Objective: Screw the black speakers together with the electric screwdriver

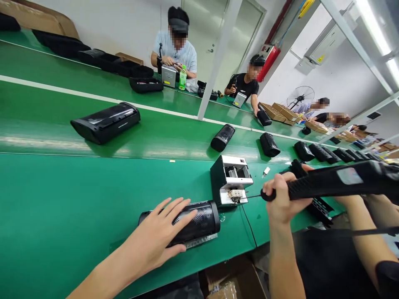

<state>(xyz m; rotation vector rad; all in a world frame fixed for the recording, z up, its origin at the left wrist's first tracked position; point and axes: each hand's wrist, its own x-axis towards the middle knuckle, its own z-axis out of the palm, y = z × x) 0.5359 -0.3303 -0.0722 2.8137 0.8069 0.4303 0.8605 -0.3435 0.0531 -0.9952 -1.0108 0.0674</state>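
My left hand (165, 228) lies with fingers spread over a black cylindrical housing (199, 218), which has a perforated grille and resembles a speaker. A clear strip of plastic shows under the housing's near edge. My right hand (282, 201) is wrapped around an electric screwdriver (327, 180), held almost level. The screwdriver's thin bit points left and reaches the front of a small screw feeder (232, 182). Whether a screw sits on the tip is too small to tell. The feeder stands on the green bench, just right of the housing.
A green conveyor (174, 137) runs behind the bench, carrying several black housings, one (107, 122) at left. A cable (249, 226) trails from the feeder. A co-worker's arm (358, 216) is close on my right. An open cardboard box (237, 278) sits below the bench edge. Other people work opposite.
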